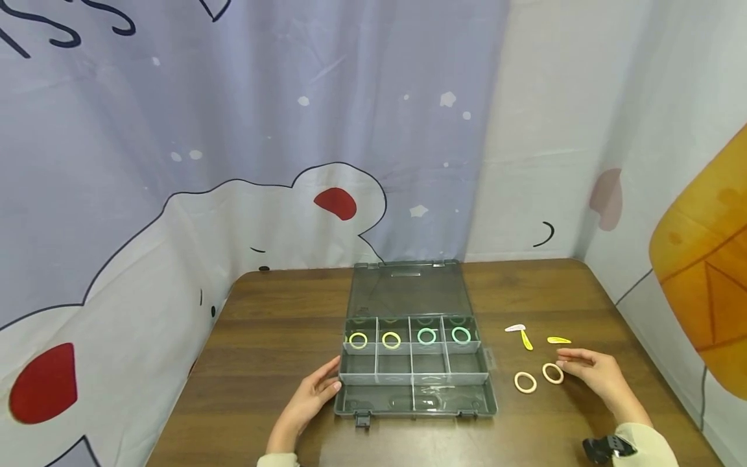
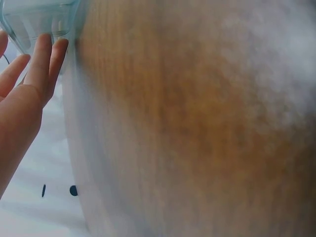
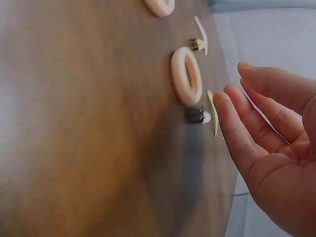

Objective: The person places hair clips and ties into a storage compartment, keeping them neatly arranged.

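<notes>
A grey see-through plastic organizer box (image 1: 430, 379) lies with its lid (image 1: 410, 292) swung back. Two yellow rings (image 1: 358, 340) and two green rings (image 1: 461, 335) sit in its back row, one per compartment. My left hand (image 1: 309, 402) rests at the box's left side, fingers extended along the wall (image 2: 42, 19). Over the table at the right, my right hand (image 1: 596, 376) hangs with relaxed fingers and nothing between them. Its fingertips come close to a cream ring (image 1: 561, 380), seen apart from them in the right wrist view. A second cream ring (image 1: 525, 391) lies just left.
Behind the cream rings lie a pale hair clip (image 1: 515, 328), a yellow hair clip (image 1: 527, 340) touching it, and another yellow hair clip (image 1: 559, 340). The brown wooden table (image 1: 262, 331) meets a printed curtain (image 1: 420, 130) at its back and sides.
</notes>
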### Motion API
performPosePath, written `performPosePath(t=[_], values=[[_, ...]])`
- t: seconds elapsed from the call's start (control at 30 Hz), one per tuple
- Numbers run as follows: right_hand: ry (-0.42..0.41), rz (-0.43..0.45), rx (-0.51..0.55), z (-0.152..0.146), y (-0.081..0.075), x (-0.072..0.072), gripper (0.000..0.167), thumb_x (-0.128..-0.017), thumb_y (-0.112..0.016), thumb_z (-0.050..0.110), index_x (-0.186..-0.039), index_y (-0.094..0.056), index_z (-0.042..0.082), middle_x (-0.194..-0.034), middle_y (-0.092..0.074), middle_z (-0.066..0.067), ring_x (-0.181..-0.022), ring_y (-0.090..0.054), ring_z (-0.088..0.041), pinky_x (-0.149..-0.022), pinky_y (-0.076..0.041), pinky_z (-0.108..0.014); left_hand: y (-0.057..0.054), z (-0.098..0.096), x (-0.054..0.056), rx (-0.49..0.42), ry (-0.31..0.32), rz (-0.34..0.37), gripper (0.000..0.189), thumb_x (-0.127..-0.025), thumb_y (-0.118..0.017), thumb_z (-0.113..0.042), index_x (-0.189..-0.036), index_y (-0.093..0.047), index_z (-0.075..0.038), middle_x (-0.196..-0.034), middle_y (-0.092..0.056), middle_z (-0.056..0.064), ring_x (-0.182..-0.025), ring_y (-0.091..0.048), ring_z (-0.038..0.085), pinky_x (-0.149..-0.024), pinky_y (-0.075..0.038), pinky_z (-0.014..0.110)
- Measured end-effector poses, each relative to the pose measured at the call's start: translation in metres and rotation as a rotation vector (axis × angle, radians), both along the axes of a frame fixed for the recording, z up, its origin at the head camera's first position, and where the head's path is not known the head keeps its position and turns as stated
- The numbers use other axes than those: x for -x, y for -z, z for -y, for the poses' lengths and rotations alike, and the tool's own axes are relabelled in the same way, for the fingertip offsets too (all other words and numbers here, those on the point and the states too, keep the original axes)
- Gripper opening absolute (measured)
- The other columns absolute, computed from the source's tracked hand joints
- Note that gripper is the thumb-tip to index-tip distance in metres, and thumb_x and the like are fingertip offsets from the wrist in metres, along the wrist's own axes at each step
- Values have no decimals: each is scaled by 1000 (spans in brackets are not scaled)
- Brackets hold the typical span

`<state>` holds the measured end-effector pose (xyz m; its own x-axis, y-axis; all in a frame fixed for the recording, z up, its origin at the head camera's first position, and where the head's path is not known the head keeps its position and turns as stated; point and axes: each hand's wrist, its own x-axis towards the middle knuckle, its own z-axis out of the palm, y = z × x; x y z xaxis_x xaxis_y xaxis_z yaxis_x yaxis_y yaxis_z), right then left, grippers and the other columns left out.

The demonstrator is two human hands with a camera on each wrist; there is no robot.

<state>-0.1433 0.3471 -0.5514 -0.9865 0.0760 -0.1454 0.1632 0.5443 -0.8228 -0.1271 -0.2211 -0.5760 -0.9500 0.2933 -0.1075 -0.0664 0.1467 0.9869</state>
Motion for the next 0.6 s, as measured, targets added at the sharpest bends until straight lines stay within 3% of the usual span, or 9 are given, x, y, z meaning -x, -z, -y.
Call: performPosePath(t=[0.13, 0.3, 0.47, 0.6], values=[[-8, 15, 13, -6, 6, -9, 51, -86, -74, 25, -120, -60, -10, -108, -71, -12, -83, -59, 10, -73, -47, -14, 0, 1, -1, 14, -1, 9, 60, -97, -58, -12, -149, -30, -2, -151, -32, 24, -131, -41, 41, -101, -42, 26], [-20, 43, 0, -7, 13, -13, 52, -85, -74, 26, -122, -60, -9, -107, -71, -11, -83, -61, 7, -75, -48, -17, -1, 2, -1, 18, 0, 10, 61, -97, -58, -15, -149, -31, -3, -150, -32, 25, -131, -42, 40, -103, -41, 31], [-17, 29, 61, -3, 20, -13, 50, -83, -76, 16, -119, -59, -14, -103, -71, -15, -81, -66, -2, -72, -50, -17, -1, 2, -2, 28, 3, 3, 60, -97, -57, -15, -149, -30, -3, -149, -33, 26, -130, -42, 40, -104, -41, 34], [-23, 34, 46, -2, 22, -13, 50, -82, -76, 14, -119, -58, -14, -99, -72, -15, -78, -66, -4, -70, -50, -19, 0, 2, -2, 26, 13, -5, 60, -97, -57, -15, -150, -30, -3, -149, -33, 26, -130, -43, 40, -103, -42, 33]])
